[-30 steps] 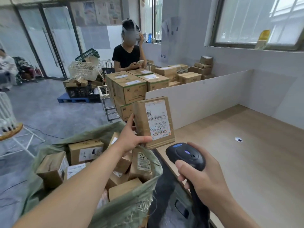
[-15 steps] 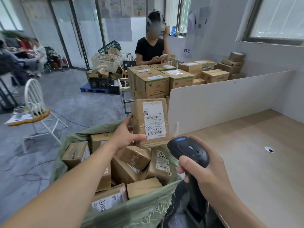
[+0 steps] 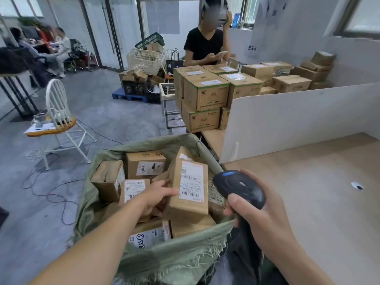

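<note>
My left hand (image 3: 157,197) grips a small brown cardboard parcel (image 3: 188,187) by its left edge, thumb on the white shipping label. The parcel stands upright just above several other parcels (image 3: 145,166) inside an open green woven sack (image 3: 168,256). To its right, my right hand (image 3: 261,221) holds a black barcode scanner (image 3: 239,188) by the handle, its head level with the parcel's label and close beside it.
A wooden table (image 3: 308,182) with a white partition board (image 3: 298,116) lies on the right. Stacked cartons (image 3: 207,93) stand behind the sack, and a person in black (image 3: 205,46) stands past them. A white chair (image 3: 57,118) and floor cables (image 3: 49,188) are on the left.
My left hand has lowered the parcel from chest height down to the top of the sack. The view has turned left and down; the scanner stays beside the parcel.
</note>
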`<action>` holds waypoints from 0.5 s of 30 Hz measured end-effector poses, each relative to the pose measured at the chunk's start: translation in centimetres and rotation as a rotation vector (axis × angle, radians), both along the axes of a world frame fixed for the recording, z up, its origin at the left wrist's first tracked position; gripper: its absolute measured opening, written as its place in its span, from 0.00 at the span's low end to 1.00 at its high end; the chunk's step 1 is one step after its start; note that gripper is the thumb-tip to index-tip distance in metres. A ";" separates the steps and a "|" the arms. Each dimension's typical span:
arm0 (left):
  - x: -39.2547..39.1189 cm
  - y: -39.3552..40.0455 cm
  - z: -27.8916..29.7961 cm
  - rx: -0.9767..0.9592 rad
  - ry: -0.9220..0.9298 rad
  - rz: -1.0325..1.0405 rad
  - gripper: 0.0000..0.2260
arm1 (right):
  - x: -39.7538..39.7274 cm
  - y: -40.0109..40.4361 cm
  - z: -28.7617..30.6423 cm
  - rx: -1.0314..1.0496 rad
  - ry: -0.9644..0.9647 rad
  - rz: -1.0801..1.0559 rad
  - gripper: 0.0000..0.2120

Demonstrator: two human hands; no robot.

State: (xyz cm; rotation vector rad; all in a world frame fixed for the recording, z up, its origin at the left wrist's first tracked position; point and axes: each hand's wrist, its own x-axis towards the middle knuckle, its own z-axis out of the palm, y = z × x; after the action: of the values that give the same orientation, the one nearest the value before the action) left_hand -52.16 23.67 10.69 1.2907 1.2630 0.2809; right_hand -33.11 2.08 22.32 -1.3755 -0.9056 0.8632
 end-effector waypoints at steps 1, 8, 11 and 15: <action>0.6 -0.3 -0.5 -0.021 0.007 -0.010 0.30 | 0.1 0.0 -0.1 -0.001 0.000 -0.007 0.32; 5.2 0.1 -1.4 -0.062 -0.051 0.053 0.16 | 1.2 -0.3 -0.4 -0.018 -0.022 -0.095 0.32; 6.8 1.1 -1.4 -0.004 -0.020 0.079 0.21 | 1.5 -0.2 -0.6 -0.026 -0.037 -0.133 0.33; 9.1 1.8 -2.1 0.028 0.025 0.114 0.29 | 2.0 -0.2 -0.7 -0.039 -0.038 -0.169 0.33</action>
State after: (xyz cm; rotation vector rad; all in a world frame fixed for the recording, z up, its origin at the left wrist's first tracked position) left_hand -43.06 25.43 8.55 1.2512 1.3604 0.3660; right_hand -31.12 1.91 21.61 -1.4840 -0.7923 0.7310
